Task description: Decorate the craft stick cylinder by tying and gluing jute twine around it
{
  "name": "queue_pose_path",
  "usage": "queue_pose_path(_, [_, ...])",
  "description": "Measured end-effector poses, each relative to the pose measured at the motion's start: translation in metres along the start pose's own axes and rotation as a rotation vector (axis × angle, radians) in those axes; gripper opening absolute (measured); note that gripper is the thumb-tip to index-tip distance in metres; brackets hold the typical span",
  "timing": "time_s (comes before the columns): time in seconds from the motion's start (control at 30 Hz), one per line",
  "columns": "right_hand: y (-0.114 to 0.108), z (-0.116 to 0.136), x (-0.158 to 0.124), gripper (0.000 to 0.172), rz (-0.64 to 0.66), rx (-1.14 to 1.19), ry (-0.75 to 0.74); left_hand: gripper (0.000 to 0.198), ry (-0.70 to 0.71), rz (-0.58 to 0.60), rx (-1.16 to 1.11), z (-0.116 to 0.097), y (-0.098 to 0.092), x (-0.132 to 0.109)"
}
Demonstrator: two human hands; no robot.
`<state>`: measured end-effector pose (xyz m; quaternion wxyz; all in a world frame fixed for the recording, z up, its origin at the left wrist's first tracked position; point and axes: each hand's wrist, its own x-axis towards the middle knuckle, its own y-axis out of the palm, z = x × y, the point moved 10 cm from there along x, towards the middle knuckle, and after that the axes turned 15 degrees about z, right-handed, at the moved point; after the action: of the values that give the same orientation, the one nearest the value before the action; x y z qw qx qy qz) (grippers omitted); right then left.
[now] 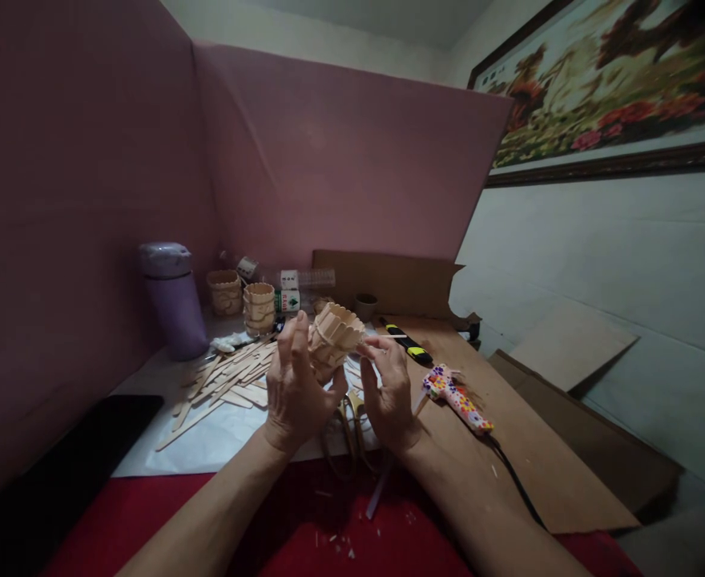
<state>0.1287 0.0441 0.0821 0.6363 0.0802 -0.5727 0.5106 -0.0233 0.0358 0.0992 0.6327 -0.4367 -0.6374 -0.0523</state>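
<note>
A small cup made of wooden sticks [336, 335] is tilted in the middle of the view, above the table. My left hand [301, 385] holds it from the left and below, fingers wrapped round its side. At its right rim is my right hand [387, 385], thumb and fingertips close together around a thin pale strip [396, 336] that points right. Gold-handled scissors [356, 425] lie below, between my wrists. Flat wooden sticks [232, 377] are heaped left of my left hand. A flower-patterned glue gun [456, 399] lies to the right.
Two finished stick cups [259, 308] [225, 293] stand behind, beside a purple bottle [178, 308]. Clear plastic bottles [310, 278] lie further back. A black-and-yellow cutter [409, 343] rests on the brown board [533, 449]. A dark phone-like slab [94, 457] is at left.
</note>
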Motion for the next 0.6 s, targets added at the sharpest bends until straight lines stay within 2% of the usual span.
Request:
queue_pose_path(0.2, [0.002, 0.0, 0.0, 0.02, 0.014, -0.032, -0.008, 0.104, -0.089, 0.047, -0.074, 0.009, 0.007, -0.001])
queue_pose_path(0.47, [0.0, 0.002, 0.0, 0.019, 0.001, -0.008, -0.02, 0.106, -0.094, 0.048, -0.012, 0.006, 0.004, 0.0])
queue_pose_path(0.6, [0.001, 0.001, 0.0, 0.021, 0.008, -0.004, -0.014, 0.106, -0.2, 0.07, -0.088, 0.014, 0.008, 0.0])
